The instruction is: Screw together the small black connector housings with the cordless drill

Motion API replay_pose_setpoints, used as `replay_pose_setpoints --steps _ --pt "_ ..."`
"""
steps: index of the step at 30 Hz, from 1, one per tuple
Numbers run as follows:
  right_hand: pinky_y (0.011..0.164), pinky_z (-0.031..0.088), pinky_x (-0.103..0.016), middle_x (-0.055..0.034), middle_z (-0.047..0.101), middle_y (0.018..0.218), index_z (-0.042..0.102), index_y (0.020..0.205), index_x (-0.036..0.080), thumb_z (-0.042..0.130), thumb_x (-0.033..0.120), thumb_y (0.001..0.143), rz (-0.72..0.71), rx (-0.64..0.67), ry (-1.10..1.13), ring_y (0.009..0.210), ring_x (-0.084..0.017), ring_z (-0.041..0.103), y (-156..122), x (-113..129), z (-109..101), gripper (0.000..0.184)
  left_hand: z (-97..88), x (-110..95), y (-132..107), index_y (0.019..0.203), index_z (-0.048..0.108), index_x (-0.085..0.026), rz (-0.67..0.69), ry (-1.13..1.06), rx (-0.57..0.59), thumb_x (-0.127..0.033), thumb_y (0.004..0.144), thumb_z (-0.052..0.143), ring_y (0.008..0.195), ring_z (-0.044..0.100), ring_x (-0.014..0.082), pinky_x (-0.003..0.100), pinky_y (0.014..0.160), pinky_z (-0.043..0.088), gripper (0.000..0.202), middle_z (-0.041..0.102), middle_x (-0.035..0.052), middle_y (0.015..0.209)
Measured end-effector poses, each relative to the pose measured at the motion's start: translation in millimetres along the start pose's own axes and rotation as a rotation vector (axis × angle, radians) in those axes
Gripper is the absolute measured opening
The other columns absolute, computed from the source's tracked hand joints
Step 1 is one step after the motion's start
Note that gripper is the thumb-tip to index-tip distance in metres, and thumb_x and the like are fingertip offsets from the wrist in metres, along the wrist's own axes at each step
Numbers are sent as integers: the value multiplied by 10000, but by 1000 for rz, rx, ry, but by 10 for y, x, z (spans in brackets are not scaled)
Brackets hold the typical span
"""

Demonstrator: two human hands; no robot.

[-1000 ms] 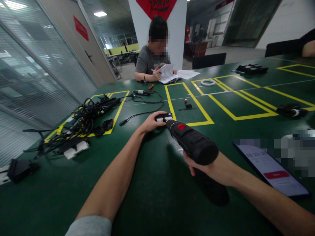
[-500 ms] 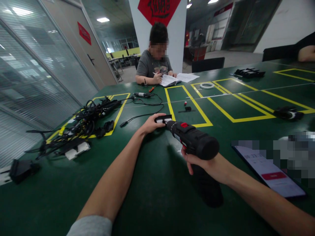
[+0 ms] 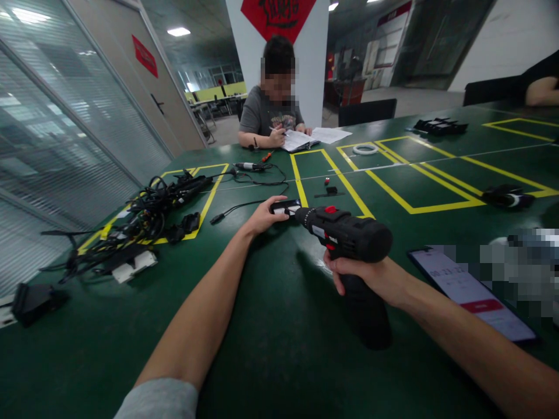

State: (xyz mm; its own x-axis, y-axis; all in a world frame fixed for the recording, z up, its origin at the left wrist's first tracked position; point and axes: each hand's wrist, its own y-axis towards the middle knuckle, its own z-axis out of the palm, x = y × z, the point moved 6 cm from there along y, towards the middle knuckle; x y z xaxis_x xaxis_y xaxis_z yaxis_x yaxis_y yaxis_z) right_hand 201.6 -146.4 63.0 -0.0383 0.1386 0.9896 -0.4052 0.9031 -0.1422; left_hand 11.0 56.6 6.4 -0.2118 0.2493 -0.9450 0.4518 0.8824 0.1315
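My right hand (image 3: 371, 279) is wrapped around the grip of a black cordless drill (image 3: 349, 235) with a red switch on top. The drill's nose points at a small black and white part (image 3: 285, 207) lying on the green table (image 3: 271, 326). My left hand (image 3: 264, 216) is closed on that part and holds it against the table. The drill's tip sits right at the part; the bit itself is too small to make out.
A tangle of black cables and adapters (image 3: 144, 218) lies at the left. A phone (image 3: 471, 294) lies at the right. Yellow tape rectangles (image 3: 345, 186) mark the table. A person (image 3: 273, 99) writes on papers (image 3: 305, 138) at the far edge. A white tape ring (image 3: 365, 149) lies beyond.
My right hand has tipped the drill's rear lower, bringing it nearer level with its nose at the part. My left hand stays on the part.
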Motion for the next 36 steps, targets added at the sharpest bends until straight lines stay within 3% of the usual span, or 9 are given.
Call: replay_pose_setpoints --steps 12,18,26,36 --pt "715 409 -364 9 628 552 567 799 192 587 314 822 -17 38 -100 572 -178 609 -5 -29 3 125 12 -116 -51 1208 606 -158 -45 53 -17 -240 636 766 866 600 169 318 842 466 600 671 49 1024" --pt "702 440 -359 29 623 662 577 840 187 630 292 801 -57 32 -37 531 -147 613 -7 17 2 124 8 -119 -62 1199 616 -165 -58 69 3 -260 640 751 844 592 171 314 809 467 583 668 42 997" --pt "745 441 -384 18 633 608 585 860 193 596 297 846 -20 49 -100 582 -175 627 -19 2 6 106 -39 -135 -57 1063 711 -186 -29 249 -27 -305 659 730 930 588 217 353 869 463 421 653 54 1081" --pt "706 449 -365 27 623 685 573 894 199 625 282 841 -20 74 -17 560 -159 626 2 -38 21 112 -59 -48 -22 1054 702 -177 -26 199 -15 -320 655 742 934 595 209 353 884 465 426 664 59 1055"
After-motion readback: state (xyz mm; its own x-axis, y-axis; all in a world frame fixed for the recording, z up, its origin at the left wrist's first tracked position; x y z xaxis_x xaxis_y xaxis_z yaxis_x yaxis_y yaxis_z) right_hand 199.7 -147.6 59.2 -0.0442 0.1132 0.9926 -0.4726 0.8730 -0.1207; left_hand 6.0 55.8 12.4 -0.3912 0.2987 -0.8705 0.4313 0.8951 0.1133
